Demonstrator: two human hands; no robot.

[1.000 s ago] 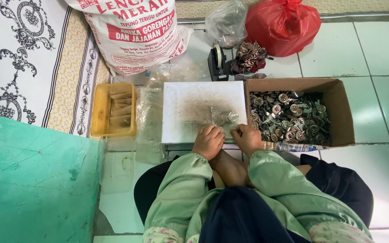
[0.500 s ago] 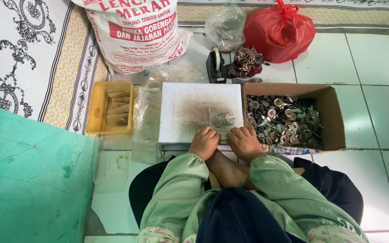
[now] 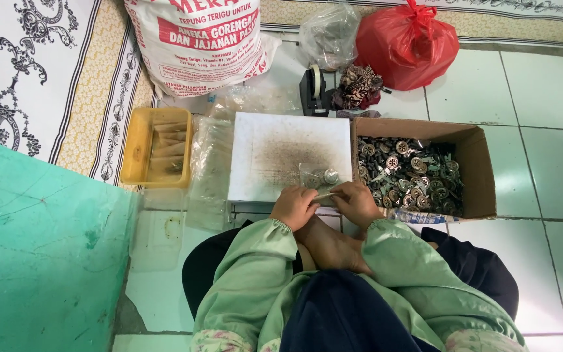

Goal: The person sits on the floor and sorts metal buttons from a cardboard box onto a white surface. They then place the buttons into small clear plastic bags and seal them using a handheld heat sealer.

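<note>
Head view shows my left hand (image 3: pixel 292 207) and right hand (image 3: pixel 357 203) pinching a small clear bag (image 3: pixel 317 177); its metal part (image 3: pixel 331 176), at twelve o'clock, may slip out.

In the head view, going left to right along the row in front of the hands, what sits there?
Yellow tray → clear plastic bags → white board, where the left hand and right hand hold a small clear bag → cardboard box of metal parts.

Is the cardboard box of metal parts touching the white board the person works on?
Touching. The head view shows the cardboard box with its left wall pressed against the right edge of the white board, with no floor showing between them.
</note>
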